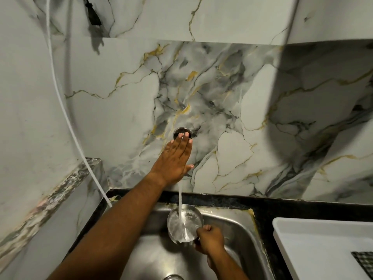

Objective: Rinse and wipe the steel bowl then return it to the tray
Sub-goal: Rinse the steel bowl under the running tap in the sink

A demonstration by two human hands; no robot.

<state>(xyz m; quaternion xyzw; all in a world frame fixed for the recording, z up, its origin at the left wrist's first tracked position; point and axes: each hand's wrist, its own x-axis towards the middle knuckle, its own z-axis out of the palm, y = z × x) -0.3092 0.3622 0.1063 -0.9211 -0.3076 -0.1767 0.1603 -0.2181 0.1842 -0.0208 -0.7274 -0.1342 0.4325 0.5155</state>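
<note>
The steel bowl (182, 225) is held over the sink (238, 225), tilted toward me, and a stream of water (180, 196) falls into it. My right hand (210, 239) grips the bowl's lower right rim. My left hand (175, 160) reaches up to the wall, fingers flat and together, lying over the tap, whose steel base (180, 131) shows just above the fingertips. The tap's handle and spout are hidden under that hand. A white tray (314, 229) stands on the counter at the right.
A black stone counter rim (282, 201) frames the sink below the marble wall. A checked cloth (365, 261) lies in the tray's near corner. A white hose (66, 118) hangs down the left wall. The sink drain (173, 277) sits at the bottom edge.
</note>
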